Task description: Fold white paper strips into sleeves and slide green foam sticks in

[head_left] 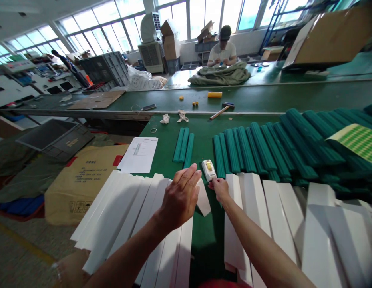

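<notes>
one white tape dispenser (209, 171), at the far end of the gap between two rows of white boxes (254, 196); its near end sits in our right hand (221, 190), fingers closed on it. our left hand (182, 196): over the left row, flat, fingers straight and side by side, gripping nothing we can see. beyond, on the green table (166, 150): teal bundles (262, 148), right; printed sheets (140, 155), left. farther bench (254, 102): one hammer (219, 113).

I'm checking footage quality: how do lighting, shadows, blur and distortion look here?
Head view: the windows are nearly blown out; head view: soft shadows darken the long white pieces left of the left hand; head view: the cardboard box blurs toward the upper-right corner, and sloping lines suggest wide-angle distortion.
</notes>
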The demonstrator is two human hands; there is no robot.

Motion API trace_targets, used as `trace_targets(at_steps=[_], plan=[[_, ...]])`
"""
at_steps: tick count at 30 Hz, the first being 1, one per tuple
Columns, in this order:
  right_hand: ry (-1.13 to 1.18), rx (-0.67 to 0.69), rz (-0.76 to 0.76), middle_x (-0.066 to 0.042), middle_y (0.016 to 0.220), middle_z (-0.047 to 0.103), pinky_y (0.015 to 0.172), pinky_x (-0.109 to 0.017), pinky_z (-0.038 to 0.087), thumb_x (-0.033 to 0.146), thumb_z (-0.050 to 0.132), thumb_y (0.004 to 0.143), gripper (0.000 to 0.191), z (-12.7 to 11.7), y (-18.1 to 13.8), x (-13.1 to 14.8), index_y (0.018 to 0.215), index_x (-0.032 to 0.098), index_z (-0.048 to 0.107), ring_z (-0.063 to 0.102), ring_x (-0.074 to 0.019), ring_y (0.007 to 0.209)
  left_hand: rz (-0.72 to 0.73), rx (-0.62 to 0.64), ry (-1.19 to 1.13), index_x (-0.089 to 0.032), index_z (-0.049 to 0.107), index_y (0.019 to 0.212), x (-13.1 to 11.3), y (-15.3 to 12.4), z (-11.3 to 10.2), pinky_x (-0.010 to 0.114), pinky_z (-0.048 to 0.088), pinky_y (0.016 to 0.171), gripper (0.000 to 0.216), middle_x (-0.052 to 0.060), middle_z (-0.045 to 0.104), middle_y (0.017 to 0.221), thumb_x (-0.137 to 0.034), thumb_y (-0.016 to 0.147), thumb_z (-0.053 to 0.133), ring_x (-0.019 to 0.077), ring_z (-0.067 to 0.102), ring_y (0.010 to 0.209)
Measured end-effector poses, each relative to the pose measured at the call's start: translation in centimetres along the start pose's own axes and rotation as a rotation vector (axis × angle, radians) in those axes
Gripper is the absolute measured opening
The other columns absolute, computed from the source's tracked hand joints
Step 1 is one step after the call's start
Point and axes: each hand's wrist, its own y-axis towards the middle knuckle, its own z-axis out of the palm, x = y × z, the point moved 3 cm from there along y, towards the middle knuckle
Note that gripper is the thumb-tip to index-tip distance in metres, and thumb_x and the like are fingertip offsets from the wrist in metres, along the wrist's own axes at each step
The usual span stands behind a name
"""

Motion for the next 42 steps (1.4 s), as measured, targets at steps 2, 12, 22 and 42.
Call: trace_targets(at_steps=[2, 12, 22, 42], plan=[[-0.005, 0.018, 0.052, 0.004, 0.053, 0.056, 0.047, -0.020, 0.051, 0.017, 0.069, 0.076, 0.018, 0.1, 0.0, 0.1, 0.069, 0.013, 0.053, 0.057, -0.0098, 0.046, 0.008, 0.010, -0.016, -0.011, 0.049, 0.130, 0.0, 0.0, 0.2, 0.043, 0.046, 0.104, 0.041, 0.017, 0.054, 0.135, -0.011, 0.089, 0.047, 0.0242, 0.048, 0.125], [0.001, -0.005, 0.285, 0.004, 0.068, 0.055, 0.050, -0.018, 0.047, 0.031, 0.055, 0.095, 0.022, 1.0, -1.4, 0.9, 0.087, 0.011, 0.058, 0.051, -0.0045, 0.053, -0.005, -0.016, -0.097, -0.012, 0.052, 0.129, 0.4, 0.7, 0.3, 0.044, 0.047, 0.102, 0.039, 0.016, 0.055, 0.134, -0.012, 0.090, 0.046, 0.0245, 0.050, 0.123], [0.189, 0.374, -0.095, 0.004, 0.064, 0.057, 0.045, -0.020, 0.048, 0.036, 0.078, 0.069, 0.031, 0.8, -12.2, 11.2, 0.081, 0.017, 0.057, 0.050, -0.0064, 0.048, -0.094, -0.034, -0.096, -0.015, 0.050, 0.131, 0.2, 0.6, 0.4, 0.041, 0.048, 0.099, 0.040, 0.014, 0.053, 0.123, -0.016, 0.091, 0.047, 0.0227, 0.052, 0.116], [-0.257, 0.511, -0.444, 0.003, 0.054, 0.060, 0.040, -0.023, 0.048, 0.043, 0.073, 0.072, 0.041, 3.1, -21.8, 17.9, 0.092, 0.018, 0.048, 0.058, -0.0145, 0.042, -0.228, -0.197, -0.114, -0.010, 0.003, 0.150, -1.5, -0.2, 1.8, 0.046, 0.051, 0.097, 0.072, 0.020, 0.056, 0.125, -0.021, 0.093, 0.045, 0.0278, 0.057, 0.114]])
